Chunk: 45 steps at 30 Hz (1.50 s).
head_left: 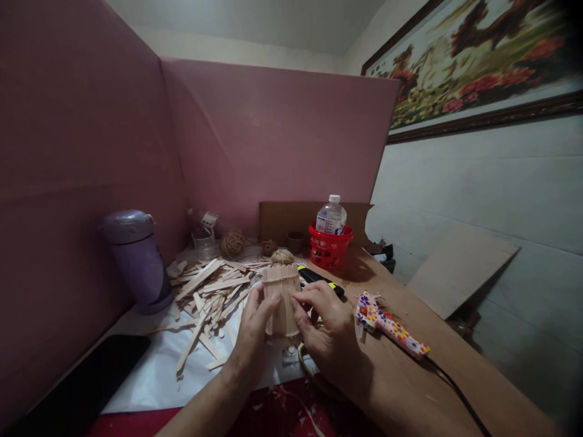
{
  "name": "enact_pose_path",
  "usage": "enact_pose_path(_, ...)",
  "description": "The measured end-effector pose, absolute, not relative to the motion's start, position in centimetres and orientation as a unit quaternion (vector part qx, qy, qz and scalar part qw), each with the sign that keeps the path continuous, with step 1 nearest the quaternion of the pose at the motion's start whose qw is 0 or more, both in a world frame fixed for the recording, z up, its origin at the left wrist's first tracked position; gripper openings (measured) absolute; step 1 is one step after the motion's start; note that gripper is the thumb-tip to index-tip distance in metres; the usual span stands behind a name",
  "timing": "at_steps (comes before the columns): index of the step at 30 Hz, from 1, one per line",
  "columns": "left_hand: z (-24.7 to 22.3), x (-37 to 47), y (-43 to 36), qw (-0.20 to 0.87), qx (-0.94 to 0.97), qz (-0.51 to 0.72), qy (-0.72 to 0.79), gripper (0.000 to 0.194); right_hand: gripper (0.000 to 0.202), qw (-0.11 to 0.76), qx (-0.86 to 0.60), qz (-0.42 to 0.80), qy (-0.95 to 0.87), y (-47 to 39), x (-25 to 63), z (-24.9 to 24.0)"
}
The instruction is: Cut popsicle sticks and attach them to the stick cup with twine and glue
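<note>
A small cup-like piece made of upright wooden sticks (281, 306), with twine around its upper part, is held up near the middle of the view. My left hand (255, 321) grips it from the left, with the thumb on its front. At its right side is my right hand (325, 321), thumb and forefinger pinched together against the sticks. Whether anything small is between those fingertips cannot be made out. Loose wooden sticks (212, 291) lie in a heap to the left. Behind the piece sits a ball of twine (282, 257).
A purple flask (139, 261) and a dark flat object (104, 376) are at the left. A red bucket (325, 252) holds a plastic bottle (331, 217). Nearby lies a black and yellow cutter (319, 279). A floral glue gun (392, 328) with its cord lies at the right.
</note>
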<state>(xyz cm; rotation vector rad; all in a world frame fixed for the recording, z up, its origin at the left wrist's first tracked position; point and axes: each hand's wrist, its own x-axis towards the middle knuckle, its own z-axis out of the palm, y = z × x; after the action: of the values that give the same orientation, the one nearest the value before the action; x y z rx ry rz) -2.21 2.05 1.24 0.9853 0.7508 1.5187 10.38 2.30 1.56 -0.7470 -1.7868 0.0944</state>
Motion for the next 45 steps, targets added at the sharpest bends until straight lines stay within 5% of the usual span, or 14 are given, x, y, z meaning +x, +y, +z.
enact_pose_path(9, 1.4, -2.3, 2.2, 0.524, 0.39, 0.657, 0.377, 0.051, 0.018, 0.545, -0.33, 0.045, -0.769, 2.1, 10.2, 1.4)
enact_pose_path(22, 2.4, -2.1, 1.8, 0.566, 0.335, 0.659, 0.365, 0.042, 0.016, 0.593, -0.306, 0.08, -0.74, 1.8, 10.4, 2.2)
enact_pose_path(30, 1.5, -2.4, 2.2, 0.551, 0.376, 0.643, 0.375, 0.042, 0.02, 0.526, -0.317, 0.048, -0.788, 1.9, 10.3, 1.4)
enact_pose_path(38, 1.4, -2.2, 1.9, 0.581, 0.379, 0.651, 0.308, 0.029, 0.019, 0.554, -0.32, 0.019, -0.769, 2.7, 10.6, 1.2)
enact_pose_path(45, 1.2, -0.7, 0.0, 0.559, 0.464, 0.638, 0.256, 0.058, 0.018, 0.628, -0.274, -0.06, -0.726, 3.0, 12.2, 1.4)
